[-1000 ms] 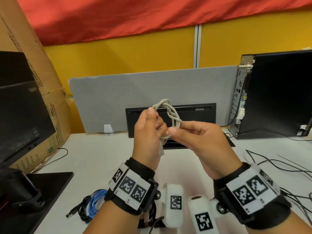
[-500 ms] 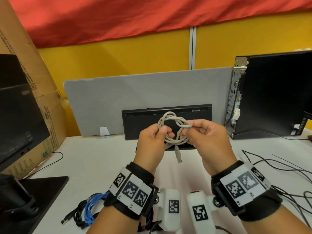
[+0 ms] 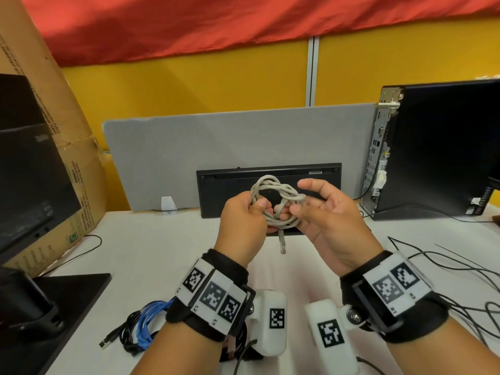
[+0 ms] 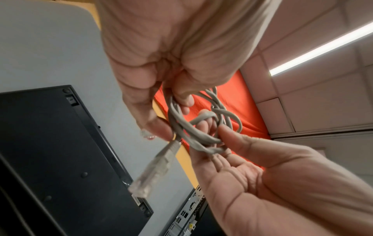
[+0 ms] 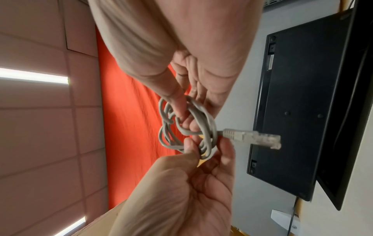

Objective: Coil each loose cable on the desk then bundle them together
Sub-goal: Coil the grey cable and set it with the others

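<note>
A grey network cable [image 3: 290,195] wound into a small coil hangs above the desk between both hands. My left hand [image 3: 259,209] grips the coil's left side, thumb on top. On the coil's right side my right hand [image 3: 297,212] pinches the strands between thumb and lower fingers, with its index finger raised. The cable's clear plug [image 3: 282,246] dangles below. In the left wrist view the left hand [image 4: 181,99] wraps the coil [image 4: 193,132] and the plug [image 4: 155,167] points down-left. Seen from the right wrist, the right hand [image 5: 179,103] has its fingers through the coil [image 5: 206,127].
Coiled black and blue cables [image 3: 140,328] lie at the near left. Loose black cables [image 3: 446,266] spread over the desk on the right. A black keyboard [image 3: 230,182] leans on the grey divider [image 3: 216,147]. A PC tower [image 3: 446,147] stands right; a monitor [image 3: 27,171] and cardboard box [image 3: 67,131] stand left.
The coil turned from edge-on to facing me and sank a little. Its plug end swung free and now hangs below. My right index finger lifted off the strands.
</note>
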Demonstrator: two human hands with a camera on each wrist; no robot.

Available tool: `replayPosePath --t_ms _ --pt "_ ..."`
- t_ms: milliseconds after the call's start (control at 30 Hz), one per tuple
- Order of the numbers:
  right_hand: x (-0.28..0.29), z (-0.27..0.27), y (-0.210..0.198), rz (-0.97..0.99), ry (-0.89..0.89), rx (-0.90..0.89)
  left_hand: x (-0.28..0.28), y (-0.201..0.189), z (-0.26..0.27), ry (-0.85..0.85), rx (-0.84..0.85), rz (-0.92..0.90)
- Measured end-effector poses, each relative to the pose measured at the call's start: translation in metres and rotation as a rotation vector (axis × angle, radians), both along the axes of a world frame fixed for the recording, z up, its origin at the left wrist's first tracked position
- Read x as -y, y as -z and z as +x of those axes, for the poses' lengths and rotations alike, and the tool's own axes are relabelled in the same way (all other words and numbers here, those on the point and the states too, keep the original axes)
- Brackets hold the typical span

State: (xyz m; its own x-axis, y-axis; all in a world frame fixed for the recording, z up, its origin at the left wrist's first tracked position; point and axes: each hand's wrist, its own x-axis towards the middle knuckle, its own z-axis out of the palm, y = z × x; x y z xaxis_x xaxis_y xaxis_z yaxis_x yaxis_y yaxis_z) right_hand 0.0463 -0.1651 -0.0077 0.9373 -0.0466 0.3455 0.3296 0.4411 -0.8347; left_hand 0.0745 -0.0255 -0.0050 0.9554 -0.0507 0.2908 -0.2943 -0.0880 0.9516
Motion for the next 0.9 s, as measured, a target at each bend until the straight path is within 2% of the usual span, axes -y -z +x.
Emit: replayPosePath --t_ms 167,367,633,733,900 --pt "0.001 -0.001 -0.002 0.006 -0.083 0.072 -0.002 -0.005 -0.003 -0.024 0.027 0.003" --pt "-0.002 -0.001 0.0 -0.018 -0.089 0.088 -0.01 -0.009 -0.005 -0.001 0.008 0.057" --pt "-0.007 -0.003 0.001 0.055 -0.132 0.032 -0.001 -0.003 -0.006 -0.072 -0.005 -0.062" --pt "-0.007 -0.003 0.0 -0.032 -0.073 0.064 0.001 -0.002 -0.006 -0.059 -0.046 -0.117" --pt "-0.001 -0.003 -0.001 -0.442 0.231 0.28 0.001 -0.003 -0.007 -0.04 -0.037 -0.129"
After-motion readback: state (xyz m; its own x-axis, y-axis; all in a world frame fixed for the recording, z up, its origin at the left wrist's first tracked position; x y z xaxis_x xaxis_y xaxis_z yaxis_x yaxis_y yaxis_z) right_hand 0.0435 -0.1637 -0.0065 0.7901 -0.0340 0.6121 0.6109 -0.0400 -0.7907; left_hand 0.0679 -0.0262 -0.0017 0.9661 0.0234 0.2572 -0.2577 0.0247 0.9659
